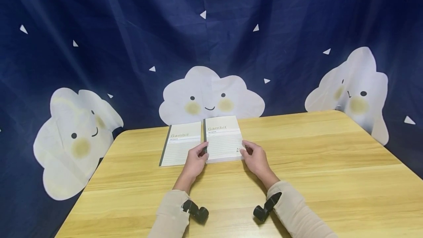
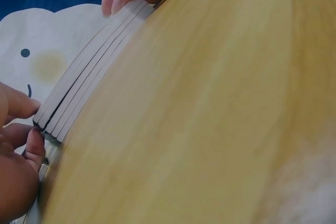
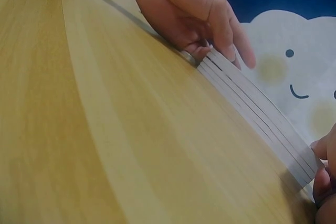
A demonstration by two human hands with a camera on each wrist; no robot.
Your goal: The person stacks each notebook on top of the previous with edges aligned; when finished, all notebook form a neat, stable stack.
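A stack of cream notebooks (image 1: 224, 143) with a dark spine and "Gambit" on the top cover lies near the table's far edge. My left hand (image 1: 194, 162) grips its left side, thumb and fingers at the front left corner. On the opposite side, my right hand (image 1: 257, 161) holds the right edge near the front corner. In the left wrist view the page edges (image 2: 94, 66) form several layers, with a dark gap below the upper part. From the right wrist, the layered front edges (image 3: 257, 116) run between both hands.
Just left of the stack lies another cream Gambit notebook (image 1: 181, 148), lower than the stack. The wooden table (image 1: 330, 179) extends to both sides and toward me. Behind it hangs a dark blue curtain (image 1: 231, 47) with cloud prints.
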